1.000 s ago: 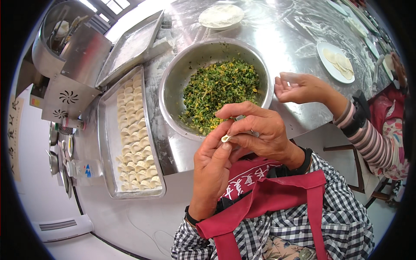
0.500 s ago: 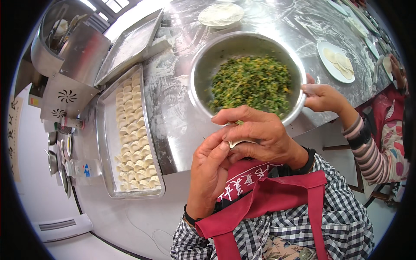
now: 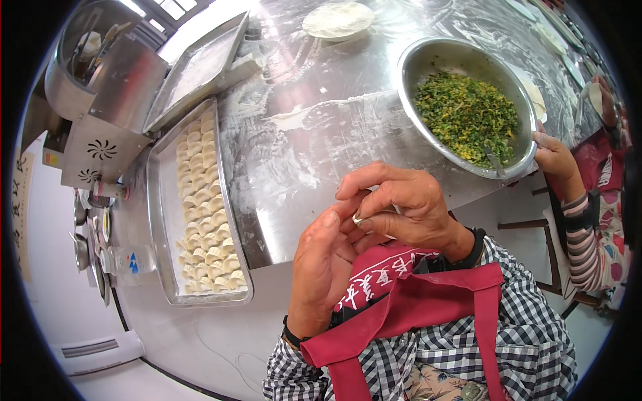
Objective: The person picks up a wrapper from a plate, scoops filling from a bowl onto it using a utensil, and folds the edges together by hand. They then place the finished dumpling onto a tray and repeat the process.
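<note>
A pale piece of dough (image 3: 357,219) peeks from the grip of the right hand (image 3: 411,207), pinched between thumb and forefinger above a person's red apron (image 3: 438,304); most of the piece is hidden by the fingers. The left hand (image 3: 324,257) faces it just beside, palm turned inward, its grip loose and its thumb apart from the dough; whether its other fingers touch the piece cannot be told. Both hands are raised at the near edge of a flour-streaked metal worktop (image 3: 294,160).

To the right, a steel bowl (image 3: 461,55) holds a heap of chopped green-and-yellow filling (image 3: 465,113), a utensil handle (image 3: 493,160) leaning at its near side. A co-worker's hand (image 3: 556,157) grasps the bowl's right rim. Behind the bowl, and partly covered by it, sits a white plate (image 3: 517,72) bearing pale wrappers (image 3: 534,97).

To the left, a long metal tray (image 3: 166,220) carries close-packed rows of folded dumplings (image 3: 207,220), set toward its right side. Beyond it lies a second metal tray (image 3: 200,67), its bottom dusted white. At the far side of the worktop, a round plate (image 3: 333,38) is spread with flour (image 3: 338,17).
</note>
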Motion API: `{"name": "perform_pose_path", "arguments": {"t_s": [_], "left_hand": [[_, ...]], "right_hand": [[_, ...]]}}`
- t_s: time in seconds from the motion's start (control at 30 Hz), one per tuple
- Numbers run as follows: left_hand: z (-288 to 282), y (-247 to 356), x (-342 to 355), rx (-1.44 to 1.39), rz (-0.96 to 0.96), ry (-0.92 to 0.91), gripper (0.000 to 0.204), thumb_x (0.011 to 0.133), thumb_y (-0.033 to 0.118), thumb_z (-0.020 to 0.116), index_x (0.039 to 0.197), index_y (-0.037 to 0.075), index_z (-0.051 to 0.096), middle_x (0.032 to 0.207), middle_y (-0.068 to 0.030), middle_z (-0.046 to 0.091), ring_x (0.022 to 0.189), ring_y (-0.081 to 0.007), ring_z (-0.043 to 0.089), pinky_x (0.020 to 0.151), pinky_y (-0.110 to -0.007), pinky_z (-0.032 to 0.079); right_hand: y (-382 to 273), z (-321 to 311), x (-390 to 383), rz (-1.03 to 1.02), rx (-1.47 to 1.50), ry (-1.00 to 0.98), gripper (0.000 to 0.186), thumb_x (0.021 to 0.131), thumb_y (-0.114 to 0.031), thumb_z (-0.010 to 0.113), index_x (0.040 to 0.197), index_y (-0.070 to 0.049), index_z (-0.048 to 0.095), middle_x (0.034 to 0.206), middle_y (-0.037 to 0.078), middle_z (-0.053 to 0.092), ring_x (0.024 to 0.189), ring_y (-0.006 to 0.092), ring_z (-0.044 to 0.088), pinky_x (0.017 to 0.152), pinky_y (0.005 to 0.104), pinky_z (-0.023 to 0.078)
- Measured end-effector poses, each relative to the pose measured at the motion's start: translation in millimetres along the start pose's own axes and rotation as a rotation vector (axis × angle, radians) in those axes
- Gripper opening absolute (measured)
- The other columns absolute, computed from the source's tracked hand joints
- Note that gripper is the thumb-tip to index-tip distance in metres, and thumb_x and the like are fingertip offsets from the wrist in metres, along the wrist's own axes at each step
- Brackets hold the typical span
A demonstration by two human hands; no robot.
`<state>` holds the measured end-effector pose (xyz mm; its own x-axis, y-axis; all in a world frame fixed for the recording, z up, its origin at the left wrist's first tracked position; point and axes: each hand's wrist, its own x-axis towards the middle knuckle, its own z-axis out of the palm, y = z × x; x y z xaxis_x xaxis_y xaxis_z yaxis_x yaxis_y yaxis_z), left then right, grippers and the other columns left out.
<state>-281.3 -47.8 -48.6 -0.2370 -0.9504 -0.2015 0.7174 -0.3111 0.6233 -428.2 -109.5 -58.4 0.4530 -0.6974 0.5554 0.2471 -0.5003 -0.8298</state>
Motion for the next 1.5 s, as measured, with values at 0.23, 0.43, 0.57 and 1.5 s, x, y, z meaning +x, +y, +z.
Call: {"name": "perform_pose_path", "arguments": {"t_s": [0.23, 0.43, 0.57, 1.5], "left_hand": [[-6.6, 0.8, 1.1, 0.071, -0.045, -0.007, 0.048, 0.094, 0.029, 0.027, 0.126, -0.005, 0.036, 0.121, -0.0198, 0.047, 0.110, -0.0305, 0.049, 0.096, -0.044, 0.037], [1.7, 0.4, -0.6, 0.086, -0.040, 0.002, 0.049, 0.094, 0.031, 0.027, 0.127, -0.003, 0.035, 0.122, -0.0190, 0.047, 0.109, -0.0295, 0.049, 0.096, -0.042, 0.038], [-2.8, 0.5, 0.7, 0.124, -0.033, -0.020, 0.049, 0.094, 0.031, 0.027, 0.127, -0.004, 0.034, 0.123, -0.0187, 0.046, 0.109, -0.0296, 0.049, 0.096, -0.042, 0.038], [-4.8, -1.1, 4.6, 0.031, 0.014, -0.071, 0.036, 0.094, 0.025, 0.031, 0.115, -0.002, 0.042, 0.116, -0.0147, 0.049, 0.107, -0.0246, 0.051, 0.093, -0.038, 0.041]], "right_hand": [[-4.2, 1.7, 6.3, 0.021, -0.058, 0.060, 0.012, 0.069, 0.005, 0.066, 0.079, 0.000, 0.062, 0.104, 0.014, 0.058, 0.085, 0.0181, 0.062, 0.071, 0.0253, 0.050], [5.9, -3.1, 0.7, 0.014, 0.085, -0.037, 0.014, 0.069, 0.003, 0.067, 0.082, 0.000, 0.064, 0.106, 0.015, 0.057, 0.086, 0.0185, 0.061, 0.074, 0.0262, 0.049], [-3.0, -2.6, 2.2, 0.093, 0.043, -0.012, 0.008, 0.070, 0.005, 0.066, 0.076, 0.001, 0.062, 0.102, 0.013, 0.057, 0.085, 0.0168, 0.061, 0.073, 0.0260, 0.050], [2.3, -4.3, 0.5, 0.067, 0.068, -0.042, 0.021, 0.070, 0.001, 0.066, 0.091, -0.003, 0.065, 0.114, 0.013, 0.052, 0.094, 0.0197, 0.056, 0.079, 0.0287, 0.047]]}}
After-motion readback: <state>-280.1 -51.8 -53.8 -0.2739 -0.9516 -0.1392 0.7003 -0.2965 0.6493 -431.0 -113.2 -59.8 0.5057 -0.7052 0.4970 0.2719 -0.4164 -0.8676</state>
